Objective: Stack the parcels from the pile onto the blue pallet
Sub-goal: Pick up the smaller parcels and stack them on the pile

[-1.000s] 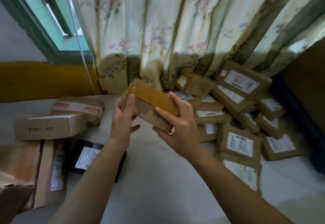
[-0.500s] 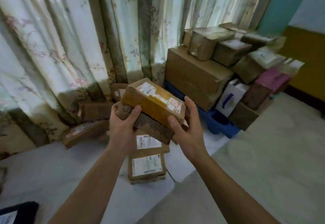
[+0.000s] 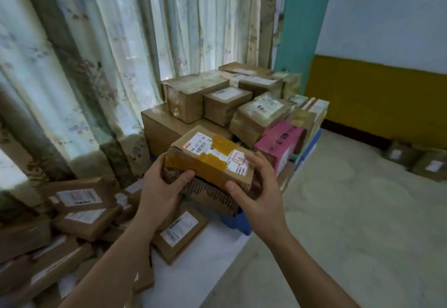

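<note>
I hold a brown cardboard parcel (image 3: 212,160) wrapped in yellow tape, with white labels on top, at chest height in the middle of the view. My left hand (image 3: 162,186) grips its left end and my right hand (image 3: 258,186) grips its right end. A second, corrugated piece sits under it between my hands. Behind it stands the blue pallet (image 3: 238,223), stacked with brown boxes (image 3: 193,97) and a pink box (image 3: 278,143). The pile of flat parcels (image 3: 77,211) lies at the lower left on a white sheet.
A flowered curtain (image 3: 108,53) hangs behind the pile and the pallet. A teal post (image 3: 302,29) and a yellow-banded wall (image 3: 375,94) stand to the right. Two small boxes (image 3: 416,160) sit by that wall. Pale floor (image 3: 350,223) spreads to the right.
My view has swung right, from the pile by the curtain to the stacked pallet, which is now nearer. Both hands kept their hold on the parcel.
</note>
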